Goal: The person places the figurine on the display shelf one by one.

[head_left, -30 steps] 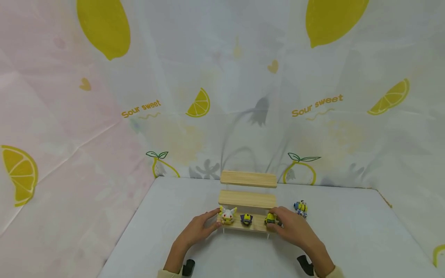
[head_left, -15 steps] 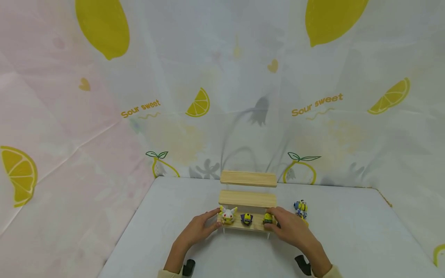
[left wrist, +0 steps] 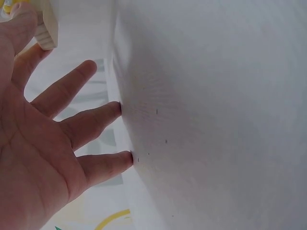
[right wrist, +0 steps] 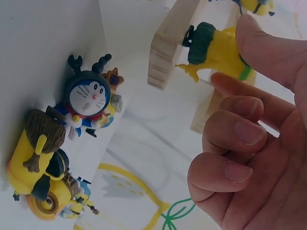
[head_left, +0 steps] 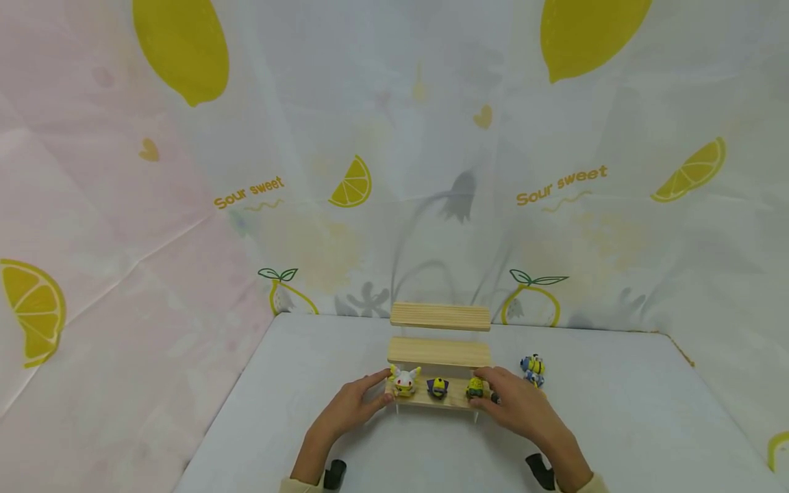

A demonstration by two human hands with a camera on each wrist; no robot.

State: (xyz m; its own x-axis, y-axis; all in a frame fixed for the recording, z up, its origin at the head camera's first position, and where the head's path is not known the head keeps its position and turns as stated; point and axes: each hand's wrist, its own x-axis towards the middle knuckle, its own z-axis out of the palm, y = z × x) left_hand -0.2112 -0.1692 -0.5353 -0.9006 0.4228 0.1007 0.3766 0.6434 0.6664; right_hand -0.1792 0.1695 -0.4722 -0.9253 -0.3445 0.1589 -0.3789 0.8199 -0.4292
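Observation:
A three-step wooden display stand [head_left: 439,352] stands on the white table. My left hand [head_left: 353,409] holds the left end of its lowest step between thumb and forefinger; the other fingers spread, some tips reaching the table. Beside that hand sits a white figurine with yellow ears [head_left: 404,383]. A purple-and-yellow figurine [head_left: 438,388] occupies the middle of the same step. Toward its right end, my right hand [head_left: 519,405] pinches a yellow Minion figurine with a green skirt [right wrist: 218,45] between thumb and forefinger. Its feet are at the board's edge in the right wrist view.
Right of the stand, several figurines lie together on the table, among them a blue-and-white Doraemon figurine [right wrist: 88,96] and a yellow Minion with brown hair [right wrist: 36,143]. A lemon-print cloth [head_left: 382,171] rises behind the table. The stand's upper two steps hold no figurines.
My right hand has shifted the green-skirted Minion figurine slightly left along the lowest step and turned it a little. My left hand has stayed at the stand's left end.

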